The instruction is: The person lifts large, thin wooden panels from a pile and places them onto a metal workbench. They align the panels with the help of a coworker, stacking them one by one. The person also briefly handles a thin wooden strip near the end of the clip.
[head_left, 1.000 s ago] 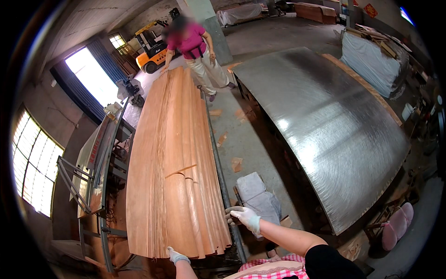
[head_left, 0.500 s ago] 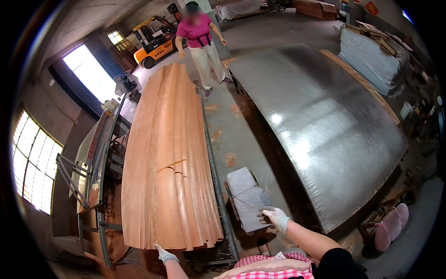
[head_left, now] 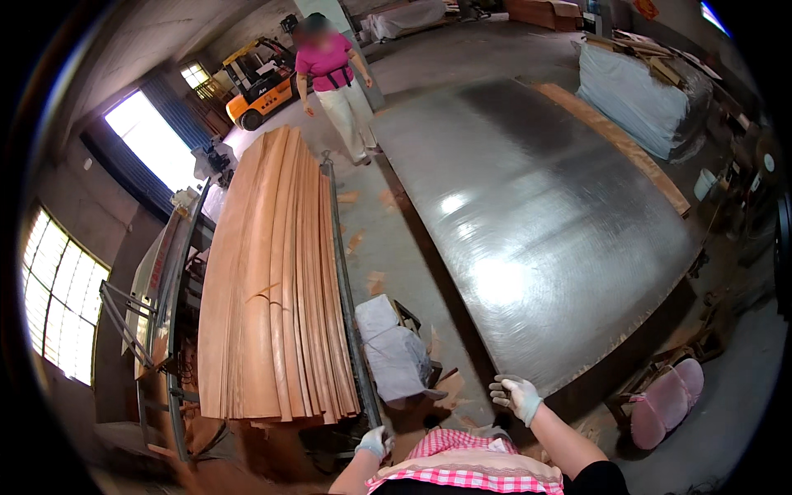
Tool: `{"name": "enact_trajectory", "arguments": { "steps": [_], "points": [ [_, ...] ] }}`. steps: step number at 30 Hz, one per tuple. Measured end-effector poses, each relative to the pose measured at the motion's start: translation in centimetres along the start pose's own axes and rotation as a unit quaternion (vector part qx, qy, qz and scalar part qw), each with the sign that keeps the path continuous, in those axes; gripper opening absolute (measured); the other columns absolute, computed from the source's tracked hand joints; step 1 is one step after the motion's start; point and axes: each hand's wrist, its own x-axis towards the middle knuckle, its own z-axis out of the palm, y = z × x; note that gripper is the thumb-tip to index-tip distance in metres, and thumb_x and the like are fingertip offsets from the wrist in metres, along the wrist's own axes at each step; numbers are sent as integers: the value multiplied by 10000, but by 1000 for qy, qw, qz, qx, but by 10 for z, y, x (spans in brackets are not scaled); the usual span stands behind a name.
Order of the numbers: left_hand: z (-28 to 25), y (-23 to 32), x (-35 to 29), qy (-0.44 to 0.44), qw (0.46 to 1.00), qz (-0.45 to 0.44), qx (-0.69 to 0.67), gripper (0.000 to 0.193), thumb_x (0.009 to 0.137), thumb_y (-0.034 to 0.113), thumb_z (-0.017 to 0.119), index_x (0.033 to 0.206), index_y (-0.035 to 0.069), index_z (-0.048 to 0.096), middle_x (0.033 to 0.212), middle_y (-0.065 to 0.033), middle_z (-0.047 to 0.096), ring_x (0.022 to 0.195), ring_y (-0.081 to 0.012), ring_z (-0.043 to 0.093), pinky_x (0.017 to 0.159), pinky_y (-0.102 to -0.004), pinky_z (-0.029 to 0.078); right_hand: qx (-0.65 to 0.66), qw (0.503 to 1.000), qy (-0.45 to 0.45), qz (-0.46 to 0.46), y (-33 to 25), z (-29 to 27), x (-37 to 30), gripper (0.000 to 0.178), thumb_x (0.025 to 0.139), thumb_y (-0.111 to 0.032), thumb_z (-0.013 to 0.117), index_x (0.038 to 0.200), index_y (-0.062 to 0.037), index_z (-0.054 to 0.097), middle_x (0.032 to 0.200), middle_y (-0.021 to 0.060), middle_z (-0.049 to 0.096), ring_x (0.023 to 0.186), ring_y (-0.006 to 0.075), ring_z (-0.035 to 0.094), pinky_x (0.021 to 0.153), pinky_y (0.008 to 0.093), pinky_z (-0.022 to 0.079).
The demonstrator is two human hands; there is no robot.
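Note:
My left hand [head_left: 376,443], in a white glove, is by the near end of a metal rail [head_left: 351,322]. Its fingers are loosely curled, with nothing visible in them. Left of it lies a long stack of thin reddish-brown wood veneer sheets [head_left: 239,330], some curled along their length; my hand is apart from it. My right hand [head_left: 518,398], also gloved, has its fingers stretched out and holds nothing. It is beside the near left corner of a large shiny metal-topped table [head_left: 561,214]; I cannot tell whether they touch.
Between stack and table stands a low seat covered in grey cloth [head_left: 392,351], with veneer scraps on the floor. A pink-cushioned stool [head_left: 668,404] is at the right. A person in a pink top [head_left: 330,66] is at the far end, near an orange forklift [head_left: 262,99].
My left hand has come away from the veneer's near end and moved right. My right hand has reached the table corner. The view has shifted right, and the far person has stepped closer to the table.

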Motion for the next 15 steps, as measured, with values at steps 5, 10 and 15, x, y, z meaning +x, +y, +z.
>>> {"name": "enact_trajectory", "arguments": {
  "steps": [5,10,15],
  "points": [
    [106,87,-54,41,827,359,430,349,856,309,537,1056,26,579,940,-151,625,845,-311,586,760,-424,441,40,994,75,-63,-33,-67,-33,234,900,-124,459,1108,-24,499,992,155,608,778,232,606,654,340,534],
    [140,220,-53,252,784,566,34,405,875,245,519,1196,0,492,1094,-165,575,954,-274,546,860,-378,426,68,978,170,-105,-30,-96,-68,214,893,-117,488,1079,-23,534,956,121,618,782,219,614,664,340,531],
    [261,216,-88,-276,739,597,150,287,873,131,511,1129,0,524,883,-45,583,758,-136,533,711,-263,461,142,975,156,-65,-6,-107,-85,224,901,-104,494,1104,-11,496,937,137,620,713,198,630,538,293,538]
  ]
}}
